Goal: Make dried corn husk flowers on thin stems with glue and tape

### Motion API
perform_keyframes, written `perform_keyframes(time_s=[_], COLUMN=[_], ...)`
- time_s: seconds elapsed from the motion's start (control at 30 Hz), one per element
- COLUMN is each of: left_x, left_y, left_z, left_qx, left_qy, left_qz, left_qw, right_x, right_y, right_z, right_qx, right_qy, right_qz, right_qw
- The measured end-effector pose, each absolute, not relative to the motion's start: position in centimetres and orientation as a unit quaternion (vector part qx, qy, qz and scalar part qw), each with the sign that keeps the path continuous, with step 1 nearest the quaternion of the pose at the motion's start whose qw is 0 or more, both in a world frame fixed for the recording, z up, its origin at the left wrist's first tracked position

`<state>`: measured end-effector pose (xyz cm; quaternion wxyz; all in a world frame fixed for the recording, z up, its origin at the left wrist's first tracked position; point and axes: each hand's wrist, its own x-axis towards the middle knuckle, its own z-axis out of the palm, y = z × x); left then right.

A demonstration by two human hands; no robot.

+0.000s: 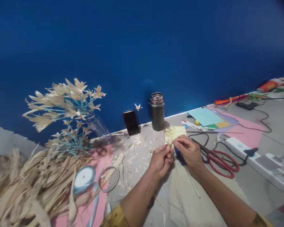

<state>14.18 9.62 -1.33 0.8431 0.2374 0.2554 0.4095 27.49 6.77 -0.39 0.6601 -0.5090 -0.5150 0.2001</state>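
Centrally, near the tabletop's [142, 157] back edge, both hands meet over pale scraps. The left hand [160, 160] and right hand [189, 151] each pinch the lower edge of a pale yellow leaf strip [174, 133], fingers closed on it; the strip rises from the fingertips, its long axis pointing up and away toward the blue wall. A blue-handled tool [180, 157] lies under the right palm, its thin white shaft [192, 184] running down toward the near edge. Red scissors [221, 160] lie just right of the right hand. A flask [157, 112] and phone [131, 122] stand at the back edge; dried leaves [26, 183] heap at the left.
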Motion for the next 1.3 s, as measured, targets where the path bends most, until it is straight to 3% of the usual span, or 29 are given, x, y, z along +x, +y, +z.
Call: perform_keyframes(time_s=[0.67,1.3], left_x=[14.3,14.3], left_y=[9.3,9.2], left_z=[-1.0,0.0], left_qx=[0.258,0.367], left_qy=[0.289,0.410], left_qz=[0.415,0.526], left_qw=[0.823,0.648], right_x=[27.5,27.1], right_y=[6.8,6.1], right_z=[-0.8,-0.6], right_qx=[-0.532,-0.540], right_qy=[-0.521,-0.554], right_qz=[0.176,0.133], right_qw=[0.644,0.619])
